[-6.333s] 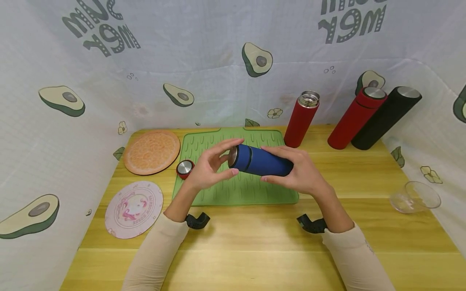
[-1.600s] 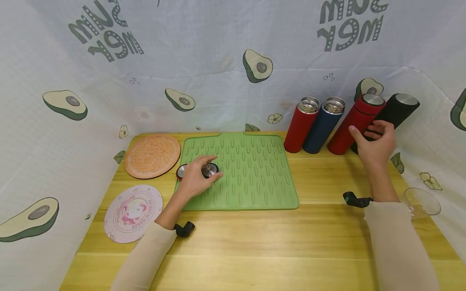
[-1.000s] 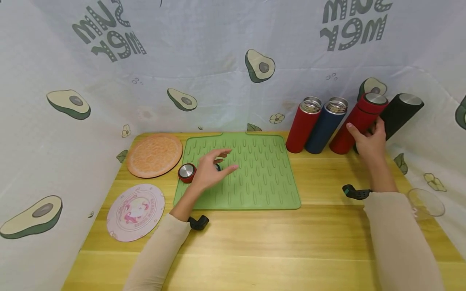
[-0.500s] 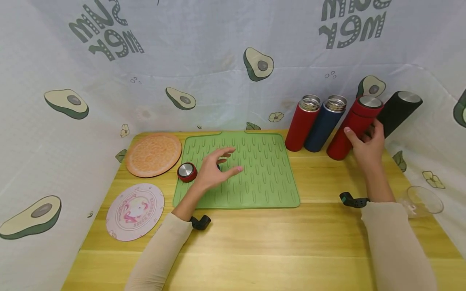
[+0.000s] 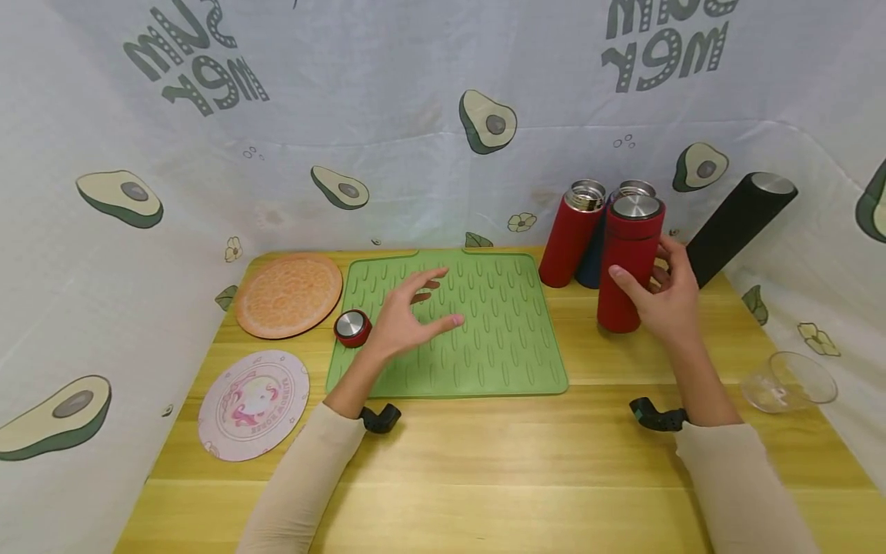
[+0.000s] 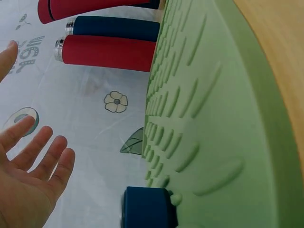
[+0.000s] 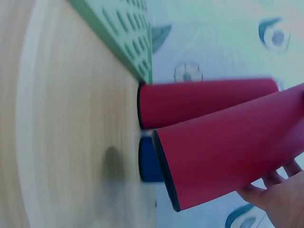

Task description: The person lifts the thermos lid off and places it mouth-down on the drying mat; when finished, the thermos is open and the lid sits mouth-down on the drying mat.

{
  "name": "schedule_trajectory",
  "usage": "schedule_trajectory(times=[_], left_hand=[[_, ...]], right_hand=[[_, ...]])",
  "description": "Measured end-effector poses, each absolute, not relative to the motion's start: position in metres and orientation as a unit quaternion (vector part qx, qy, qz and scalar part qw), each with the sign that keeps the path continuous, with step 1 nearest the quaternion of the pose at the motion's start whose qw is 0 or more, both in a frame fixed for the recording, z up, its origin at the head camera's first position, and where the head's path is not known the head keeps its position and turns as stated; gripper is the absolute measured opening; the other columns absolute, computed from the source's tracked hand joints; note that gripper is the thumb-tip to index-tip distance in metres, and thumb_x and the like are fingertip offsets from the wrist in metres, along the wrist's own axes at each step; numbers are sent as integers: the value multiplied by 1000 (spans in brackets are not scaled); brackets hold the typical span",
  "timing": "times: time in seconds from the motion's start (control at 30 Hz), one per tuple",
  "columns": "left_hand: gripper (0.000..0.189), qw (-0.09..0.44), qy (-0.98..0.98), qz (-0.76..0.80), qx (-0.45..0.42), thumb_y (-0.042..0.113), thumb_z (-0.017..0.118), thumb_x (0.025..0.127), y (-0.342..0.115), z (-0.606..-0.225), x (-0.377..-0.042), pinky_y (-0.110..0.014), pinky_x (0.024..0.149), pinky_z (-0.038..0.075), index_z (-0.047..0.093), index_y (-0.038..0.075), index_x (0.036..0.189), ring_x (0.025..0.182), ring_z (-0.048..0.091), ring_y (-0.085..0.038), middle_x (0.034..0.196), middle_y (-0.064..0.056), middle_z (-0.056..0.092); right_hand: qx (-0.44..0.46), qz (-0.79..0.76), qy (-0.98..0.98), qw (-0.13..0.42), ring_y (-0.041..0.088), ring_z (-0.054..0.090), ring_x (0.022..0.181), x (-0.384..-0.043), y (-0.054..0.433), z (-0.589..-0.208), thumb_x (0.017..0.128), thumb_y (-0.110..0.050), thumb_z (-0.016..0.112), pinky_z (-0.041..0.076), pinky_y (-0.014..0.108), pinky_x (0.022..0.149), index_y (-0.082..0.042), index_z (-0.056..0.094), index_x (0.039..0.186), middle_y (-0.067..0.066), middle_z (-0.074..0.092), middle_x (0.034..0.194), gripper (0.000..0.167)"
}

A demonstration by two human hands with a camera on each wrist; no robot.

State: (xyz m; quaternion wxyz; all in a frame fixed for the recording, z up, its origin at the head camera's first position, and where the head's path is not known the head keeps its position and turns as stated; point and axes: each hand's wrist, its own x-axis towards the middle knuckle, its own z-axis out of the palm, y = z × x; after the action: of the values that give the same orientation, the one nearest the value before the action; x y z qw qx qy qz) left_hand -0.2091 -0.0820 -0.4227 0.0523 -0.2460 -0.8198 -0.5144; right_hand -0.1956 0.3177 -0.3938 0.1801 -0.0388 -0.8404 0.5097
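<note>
My right hand (image 5: pixel 673 304) grips a red thermos bottle (image 5: pixel 628 265) with its steel-topped lid on. In the right wrist view its dark base is lifted off the table and slanted. Behind it stand an uncapped red thermos bottle (image 5: pixel 571 238) and an uncapped blue thermos bottle (image 6: pixel 116 28), the blue one mostly hidden in the head view. Over the left part of the green mat (image 5: pixel 498 331) hovers my left hand (image 5: pixel 398 323), fingers apart and holding nothing. Below it a blue lid (image 6: pixel 148 207) sits on the mat, and a red lid (image 5: pixel 353 328) lies at the mat's left edge.
At the back right a black thermos bottle (image 5: pixel 741 227) stands with its lid on. A clear glass (image 5: pixel 789 382) is near the right edge. Two round mats, one orange (image 5: pixel 289 295) and one pink (image 5: pixel 254 405), lie on the left. A patterned cloth (image 5: pixel 408 69) hangs behind.
The blue bottle, once in both hands, stands uncapped beside the red one. My left hand has let go of its lid. My right hand has lifted the capped red bottle leftward and nearer.
</note>
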Motion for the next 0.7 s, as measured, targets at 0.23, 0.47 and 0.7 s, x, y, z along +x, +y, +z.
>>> schedule_trajectory(times=[0.23, 0.47, 0.7], left_hand=[[85, 48, -808, -525, -265, 65, 80, 80, -77, -412, -207, -36, 111, 51, 50, 33, 152, 132, 57, -13, 150, 8, 55], [85, 49, -794, -535, -286, 64, 81, 80, -73, -404, -203, -32, 111, 50, 48, 34, 153, 134, 56, -12, 150, 8, 55], [84, 52, -774, -552, -307, 31, 90, 81, -68, -395, -197, -38, 112, 51, 48, 29, 154, 135, 56, -16, 150, 4, 55]], right_hand=[[28, 501, -852, 153, 9, 51, 126, -181, 282, -388, 95, -24, 76, 50, 28, 108, -35, 36, 157, 2, 49, 149, 75], [93, 494, -851, 153, 7, 54, 118, -175, 257, -388, 92, -16, 78, 48, 11, 92, -29, 43, 155, 7, 56, 140, 74], [137, 502, -840, 152, 7, 53, 120, -169, 237, -388, 87, -8, 81, 48, 10, 92, -22, 45, 154, 7, 57, 141, 77]])
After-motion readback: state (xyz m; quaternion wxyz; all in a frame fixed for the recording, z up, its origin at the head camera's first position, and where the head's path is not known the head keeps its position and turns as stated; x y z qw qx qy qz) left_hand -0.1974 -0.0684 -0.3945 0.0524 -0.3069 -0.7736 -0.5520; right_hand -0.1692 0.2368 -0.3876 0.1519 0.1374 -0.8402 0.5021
